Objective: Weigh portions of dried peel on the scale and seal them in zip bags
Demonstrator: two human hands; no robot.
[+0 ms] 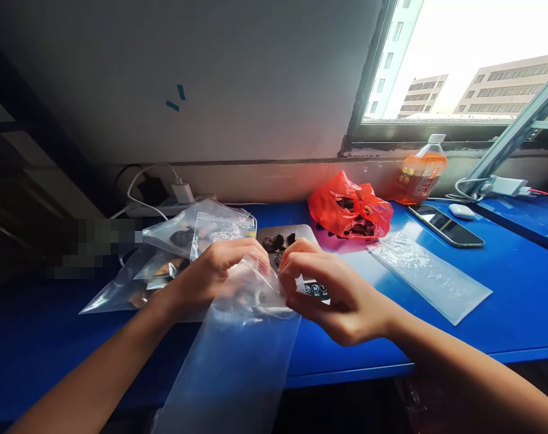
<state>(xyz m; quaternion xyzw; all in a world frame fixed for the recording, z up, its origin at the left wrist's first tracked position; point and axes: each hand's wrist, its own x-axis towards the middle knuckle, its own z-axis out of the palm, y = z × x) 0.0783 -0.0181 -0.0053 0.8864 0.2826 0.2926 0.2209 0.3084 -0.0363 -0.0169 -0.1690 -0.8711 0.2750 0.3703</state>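
Observation:
A clear zip bag [237, 361] hangs from both hands over the table's front edge. My left hand [214, 268] grips the left side of its top, fingers closed on the plastic. At the right side of the same top, my right hand [332, 289] pinches the bag between thumb and fingers. Just behind the hands is a small digital scale [312, 234], partly covered by them and the bag. Dark, rough dried pieces [276, 242] lie on its plate. I cannot make out anything inside the hanging bag.
Filled clear bags [120, 292] are piled at left. A red plastic bag [328, 208] of dark pieces stands behind the scale. Right of it are a flat clear bag [440, 283], a phone [445, 226], a white case [462, 211] and a drink bottle [421, 175].

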